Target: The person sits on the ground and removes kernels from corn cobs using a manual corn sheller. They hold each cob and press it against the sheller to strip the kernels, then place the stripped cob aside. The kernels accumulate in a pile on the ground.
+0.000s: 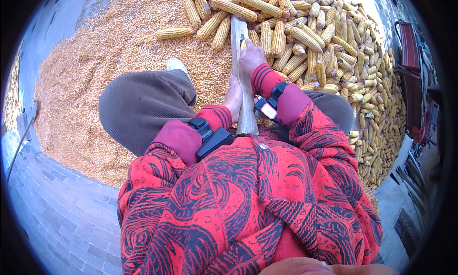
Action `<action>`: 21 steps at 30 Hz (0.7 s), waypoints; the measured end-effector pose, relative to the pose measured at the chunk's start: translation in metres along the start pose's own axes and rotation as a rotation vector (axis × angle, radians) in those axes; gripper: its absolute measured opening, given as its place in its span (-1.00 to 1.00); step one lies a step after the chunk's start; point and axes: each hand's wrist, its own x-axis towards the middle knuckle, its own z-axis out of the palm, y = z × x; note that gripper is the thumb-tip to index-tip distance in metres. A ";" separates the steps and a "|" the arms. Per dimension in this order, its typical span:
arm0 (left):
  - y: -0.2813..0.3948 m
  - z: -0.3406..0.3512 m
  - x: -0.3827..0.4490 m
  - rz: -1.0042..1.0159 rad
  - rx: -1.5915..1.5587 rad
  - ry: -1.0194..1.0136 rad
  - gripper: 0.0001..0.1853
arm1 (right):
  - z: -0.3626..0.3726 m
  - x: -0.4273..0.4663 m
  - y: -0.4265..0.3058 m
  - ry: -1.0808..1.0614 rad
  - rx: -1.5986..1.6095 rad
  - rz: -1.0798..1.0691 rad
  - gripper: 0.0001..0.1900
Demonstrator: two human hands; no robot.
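Note:
A long narrow wooden board runs from my lap out to the corn pile, between my legs. On its upper part my right hand holds a yellow corn cob, pressed to the wood and mostly covered by the fingers. A small dark fitting sits on the board just past that cob. Lower down, my left hand grips the board's left edge; some of its fingers are hidden. Loose corn kernels lie thickly beneath and to the left of the board.
Whole corn cobs are heaped ahead and along the right. One cob lies apart on the kernels. A long-handled tool rests at the far left, beside grey paving. Red metal equipment stands at the right edge.

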 end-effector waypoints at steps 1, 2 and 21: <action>0.001 0.000 -0.001 -0.009 0.003 0.010 -0.31 | 0.000 0.001 -0.001 0.014 0.029 0.033 -0.61; 0.001 0.001 -0.001 -0.014 0.005 0.019 -0.31 | 0.000 0.002 -0.002 0.016 0.019 0.032 -0.60; 0.005 -0.002 -0.006 -0.117 0.049 -0.013 -0.21 | 0.013 0.042 0.027 0.055 -0.220 -0.152 -0.75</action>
